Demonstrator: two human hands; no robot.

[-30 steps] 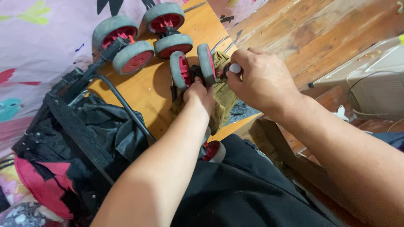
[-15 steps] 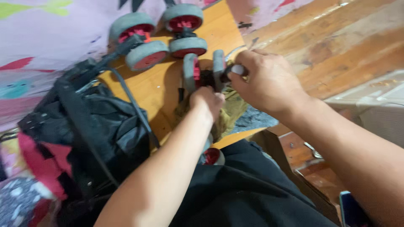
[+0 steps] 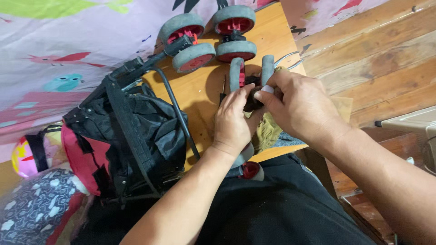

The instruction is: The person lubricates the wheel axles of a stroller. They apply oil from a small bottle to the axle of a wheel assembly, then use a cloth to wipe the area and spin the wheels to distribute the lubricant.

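A folded stroller (image 3: 131, 136) with black and red fabric lies across a small wooden table (image 3: 200, 90). Its grey wheels with red hubs (image 3: 193, 43) point away from me. My left hand (image 3: 234, 120) grips the dark hub between one pair of grey wheels (image 3: 236, 72). My right hand (image 3: 299, 106) meets it from the right, with a small white piece (image 3: 268, 89) pinched at its fingertips against that hub. An olive rag (image 3: 268, 131) lies under both hands.
A pink patterned sheet (image 3: 68, 54) covers the floor at left. Wooden floorboards (image 3: 377, 54) run on the right, with a pale appliance (image 3: 418, 124) at the right edge. A colourful ball (image 3: 25, 156) and patterned cloth (image 3: 32, 208) lie at lower left. My dark trousers (image 3: 281, 213) fill the bottom.
The camera has shifted, so the stroller sits further right in view. Both hands have stayed at the wheel pair, and my left hand has closed more tightly round the hub.
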